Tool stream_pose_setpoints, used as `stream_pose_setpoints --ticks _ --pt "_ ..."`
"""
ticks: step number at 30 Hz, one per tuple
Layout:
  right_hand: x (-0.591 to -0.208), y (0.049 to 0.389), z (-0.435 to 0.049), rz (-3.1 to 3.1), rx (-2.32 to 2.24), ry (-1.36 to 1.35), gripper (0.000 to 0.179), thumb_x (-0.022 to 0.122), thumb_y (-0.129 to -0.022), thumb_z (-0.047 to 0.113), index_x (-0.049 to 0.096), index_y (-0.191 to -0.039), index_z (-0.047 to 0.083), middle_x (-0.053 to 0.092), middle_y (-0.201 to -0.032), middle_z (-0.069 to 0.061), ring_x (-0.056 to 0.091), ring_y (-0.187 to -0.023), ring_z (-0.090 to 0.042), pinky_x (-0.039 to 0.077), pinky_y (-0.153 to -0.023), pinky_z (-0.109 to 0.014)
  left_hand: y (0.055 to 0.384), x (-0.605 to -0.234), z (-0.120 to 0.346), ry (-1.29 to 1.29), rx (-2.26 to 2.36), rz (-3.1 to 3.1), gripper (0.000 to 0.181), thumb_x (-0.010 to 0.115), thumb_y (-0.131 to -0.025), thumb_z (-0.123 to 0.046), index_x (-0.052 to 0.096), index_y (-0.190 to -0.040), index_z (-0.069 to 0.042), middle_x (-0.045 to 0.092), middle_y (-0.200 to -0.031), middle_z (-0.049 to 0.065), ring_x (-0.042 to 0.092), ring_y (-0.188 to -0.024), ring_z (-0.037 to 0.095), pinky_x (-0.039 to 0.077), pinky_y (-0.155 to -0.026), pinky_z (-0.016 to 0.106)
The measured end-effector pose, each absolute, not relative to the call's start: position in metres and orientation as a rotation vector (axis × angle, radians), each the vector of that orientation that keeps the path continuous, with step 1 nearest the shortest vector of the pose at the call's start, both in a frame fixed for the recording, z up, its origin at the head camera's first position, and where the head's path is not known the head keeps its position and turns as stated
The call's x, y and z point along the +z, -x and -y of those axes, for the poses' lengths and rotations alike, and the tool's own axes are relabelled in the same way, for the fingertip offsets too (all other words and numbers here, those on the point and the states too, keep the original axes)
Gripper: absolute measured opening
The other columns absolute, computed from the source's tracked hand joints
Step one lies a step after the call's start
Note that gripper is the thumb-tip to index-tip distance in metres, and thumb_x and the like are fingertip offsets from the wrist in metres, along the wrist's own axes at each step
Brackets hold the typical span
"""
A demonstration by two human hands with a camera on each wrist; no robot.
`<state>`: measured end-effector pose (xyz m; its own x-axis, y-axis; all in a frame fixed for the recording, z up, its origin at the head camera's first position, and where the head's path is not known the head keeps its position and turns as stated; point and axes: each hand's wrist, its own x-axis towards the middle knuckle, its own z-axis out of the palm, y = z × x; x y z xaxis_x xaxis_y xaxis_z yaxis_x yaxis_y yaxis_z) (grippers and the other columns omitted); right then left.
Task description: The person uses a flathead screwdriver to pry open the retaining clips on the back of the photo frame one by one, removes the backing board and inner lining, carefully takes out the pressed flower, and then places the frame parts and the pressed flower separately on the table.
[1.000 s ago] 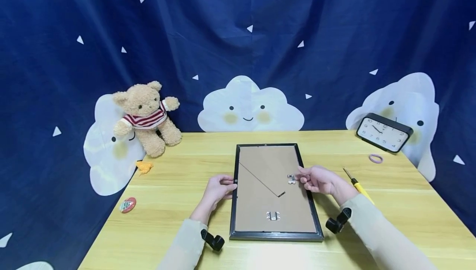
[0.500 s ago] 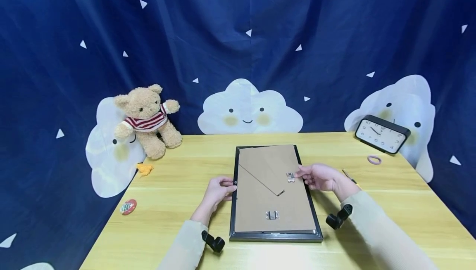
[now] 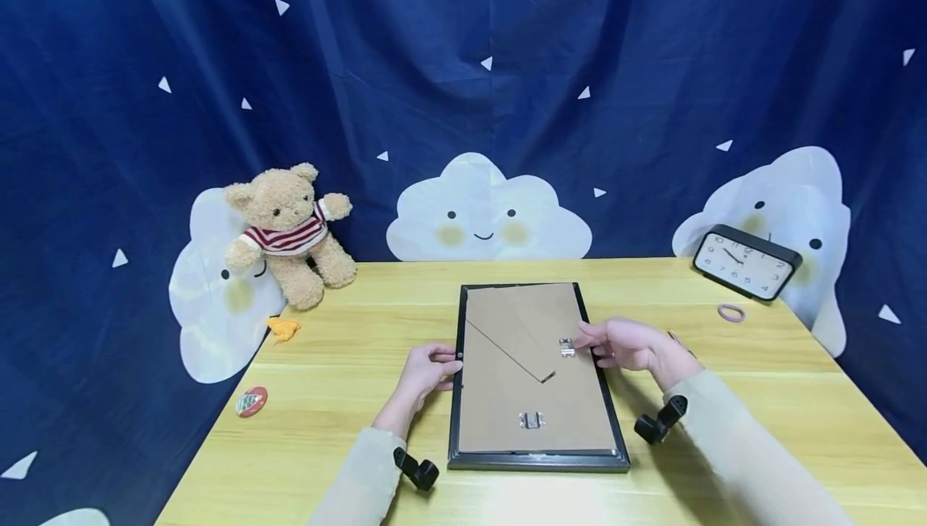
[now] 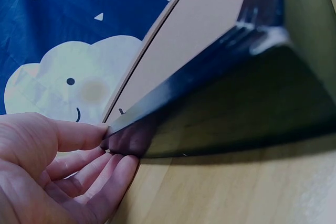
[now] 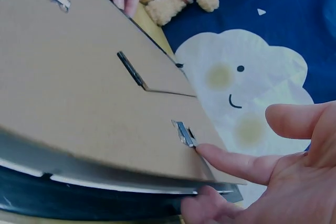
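Note:
A black picture frame (image 3: 539, 460) lies face down on the table, its brown backing board (image 3: 507, 421) showing. My left hand (image 3: 422, 369) pinches the frame's left edge, thumb on top and fingers below, as the left wrist view shows. My right hand (image 3: 628, 345) has its index fingertip at the metal hanger (image 5: 184, 134) near the board's right side; the thumb stands apart and another finger is at the frame's edge. In the right wrist view the board's right side is raised, with a gap above the frame. A second hanger (image 3: 532, 421) and a hinged stand strip (image 3: 548, 377) are on the board.
A teddy bear (image 3: 290, 228) sits at the back left, near an orange cloth-like piece (image 3: 282, 327) and a round red badge (image 3: 251, 401). A clock (image 3: 746, 262) and a purple ring (image 3: 731, 313) are at the back right. My right arm mostly hides a screwdriver (image 3: 677, 339).
The backing board's right side has come up out of the frame with my right index finger at the hanger. My left hand stays on the frame's edge. The screwdriver is now mostly covered.

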<state>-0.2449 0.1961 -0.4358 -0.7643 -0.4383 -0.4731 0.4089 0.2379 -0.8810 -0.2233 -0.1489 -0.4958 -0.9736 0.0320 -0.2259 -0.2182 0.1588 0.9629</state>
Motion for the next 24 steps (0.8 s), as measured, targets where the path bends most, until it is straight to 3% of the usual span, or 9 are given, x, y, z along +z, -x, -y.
stream_pose_setpoints --ticks 8,14,19,24 --pt "-0.433 0.243 -0.201 -1.862 -1.691 0.104 0.045 0.039 -0.100 0.022 0.044 -0.123 -0.016 0.056 -0.094 -0.007 0.055 -0.083 -0.019 0.050 -0.084 -0.040 0.223 -0.496 0.148 0.181 1.935 -2.215 0.037 0.069 -0.080 0.000 0.057 -0.115 0.008 0.061 -0.102 0.017 0.063 -0.075 0.018 0.058 -0.064 0.034" --pt "-0.440 0.238 -0.203 -1.832 -1.865 0.035 0.050 0.042 -0.098 0.008 0.017 -0.135 -0.014 0.054 -0.101 -0.012 0.056 -0.078 -0.018 0.054 -0.077 -0.038 0.223 -0.496 0.150 0.169 1.960 -2.202 0.037 0.069 -0.080 0.001 0.057 -0.114 0.008 0.061 -0.100 0.017 0.063 -0.074 0.017 0.058 -0.063 0.035" --pt "-0.451 0.231 -0.199 -1.830 -1.906 0.002 0.055 0.049 -0.093 0.002 0.020 -0.136 -0.014 0.056 -0.091 -0.007 0.056 -0.074 -0.015 0.055 -0.067 -0.029 0.223 -0.497 0.151 0.188 1.967 -2.195 0.038 0.070 -0.079 0.001 0.057 -0.114 0.007 0.061 -0.100 0.017 0.063 -0.076 0.019 0.058 -0.064 0.036" --pt "-0.458 0.225 -0.195 -1.774 -1.946 0.014 0.062 0.050 -0.090 -0.004 0.012 -0.139 -0.010 0.055 -0.077 -0.002 0.054 -0.066 -0.010 0.055 -0.058 -0.027 0.225 -0.497 0.150 0.187 1.953 -2.201 0.043 0.073 -0.076 -0.001 0.057 -0.116 0.006 0.060 -0.101 0.017 0.064 -0.075 0.020 0.058 -0.063 0.036"
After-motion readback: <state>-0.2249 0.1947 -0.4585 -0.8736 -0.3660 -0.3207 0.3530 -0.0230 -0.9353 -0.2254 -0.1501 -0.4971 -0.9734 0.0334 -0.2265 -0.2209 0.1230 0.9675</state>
